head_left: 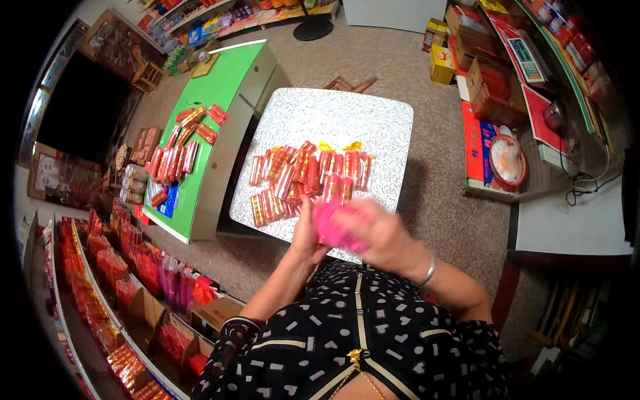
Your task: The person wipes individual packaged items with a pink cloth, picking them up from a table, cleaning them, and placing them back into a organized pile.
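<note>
My right hand (pixel 392 237) is shut on a bright pink cloth (pixel 342 227), and both are blurred. The cloth presses against a red wrapped pack (pixel 331 187) whose upper end shows past it. My left hand (pixel 302 235) is around the lower part of this pack, which the cloth mostly hides. Just beyond my hands, many red cylindrical packs (pixel 282 182) in clear wrap with gold print lie in a loose heap on a speckled white table (pixel 345 115). Some have yellow tags (pixel 352 146) at their far ends.
Left stands a green-topped counter (pixel 235 65) bearing more red packs (pixel 172 160). Shelves of red goods (pixel 110 265) run along the lower left. A wooden stool (pixel 350 84) is partly under the table's far side. At right are cartons (pixel 495 92), a scale (pixel 526 60) and a round basin (pixel 507 157).
</note>
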The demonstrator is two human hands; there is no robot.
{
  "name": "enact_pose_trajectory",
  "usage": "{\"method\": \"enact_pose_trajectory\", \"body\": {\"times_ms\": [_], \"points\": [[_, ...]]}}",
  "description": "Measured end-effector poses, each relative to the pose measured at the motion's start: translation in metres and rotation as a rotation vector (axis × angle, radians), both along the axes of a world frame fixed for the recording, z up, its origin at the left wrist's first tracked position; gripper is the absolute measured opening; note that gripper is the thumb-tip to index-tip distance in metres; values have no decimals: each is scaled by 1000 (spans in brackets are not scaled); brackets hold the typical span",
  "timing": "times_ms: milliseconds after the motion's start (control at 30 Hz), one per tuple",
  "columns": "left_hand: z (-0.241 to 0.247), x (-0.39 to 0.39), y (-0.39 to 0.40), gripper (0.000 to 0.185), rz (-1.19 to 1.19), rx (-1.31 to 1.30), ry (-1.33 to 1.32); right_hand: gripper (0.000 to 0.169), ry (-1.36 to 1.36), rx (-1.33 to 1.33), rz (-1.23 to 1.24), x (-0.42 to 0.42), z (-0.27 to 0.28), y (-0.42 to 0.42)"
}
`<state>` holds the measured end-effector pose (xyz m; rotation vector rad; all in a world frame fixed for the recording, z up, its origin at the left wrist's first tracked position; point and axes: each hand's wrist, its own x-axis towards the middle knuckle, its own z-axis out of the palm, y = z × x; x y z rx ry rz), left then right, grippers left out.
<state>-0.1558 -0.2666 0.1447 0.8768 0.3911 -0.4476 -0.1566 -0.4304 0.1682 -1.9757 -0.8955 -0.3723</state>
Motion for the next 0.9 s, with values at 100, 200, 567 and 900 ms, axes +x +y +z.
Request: {"method": "enact_pose_trajectory", "body": {"times_ms": [100,200,567,900], "points": [[3,-4,-12,65,-25,-1,-48,46,-48,-85,-31,-7,-17,0],[6,-13,-19,69,-190,15,-109,46,-15,-23,-250,27,-10,-25],[8,-5,-32,71,-157,-51,-171,49,-132,-34,-29,-24,7,-25],[56,-18,-35,65,-360,-71,-319,35,426,644,-344,54,6,-96]]}}
